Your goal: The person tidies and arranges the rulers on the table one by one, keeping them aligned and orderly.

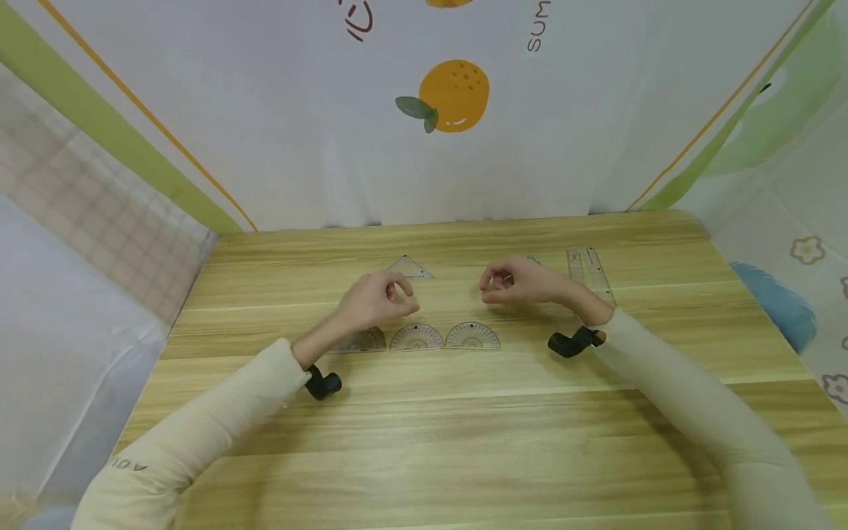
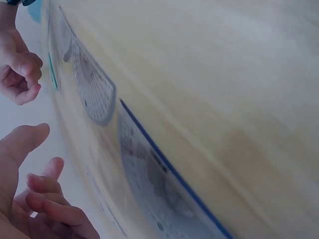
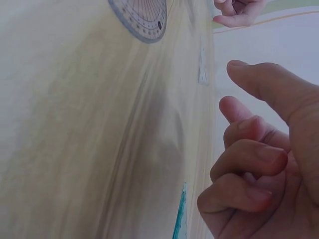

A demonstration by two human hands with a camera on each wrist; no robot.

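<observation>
My left hand (image 1: pixel 377 300) hovers above the table with thumb and fingers loosely bent and nothing between them. Below it lies a clear protractor (image 1: pixel 361 341), partly covered by the wrist. Two more protractors, one in the middle (image 1: pixel 416 338) and one on the right (image 1: pixel 472 336), continue that row. My right hand (image 1: pixel 522 283) is also raised, fingers loosely curled around nothing, over a green-edged clear piece (image 1: pixel 534 260) that it mostly hides. The right wrist view shows this piece as a pointed corner (image 3: pixel 181 216). Behind the left hand lies a clear set square (image 1: pixel 420 274).
Beyond the right wrist lies a long clear measuring piece (image 1: pixel 596 271) with printed scales, partly under the forearm. The wooden table (image 1: pixel 424 442) ends at a white hanging cloth (image 1: pixel 285 147) with an orange print. Black wrist devices, left (image 1: pixel 323 384) and right (image 1: pixel 571 343), jut below the sleeves.
</observation>
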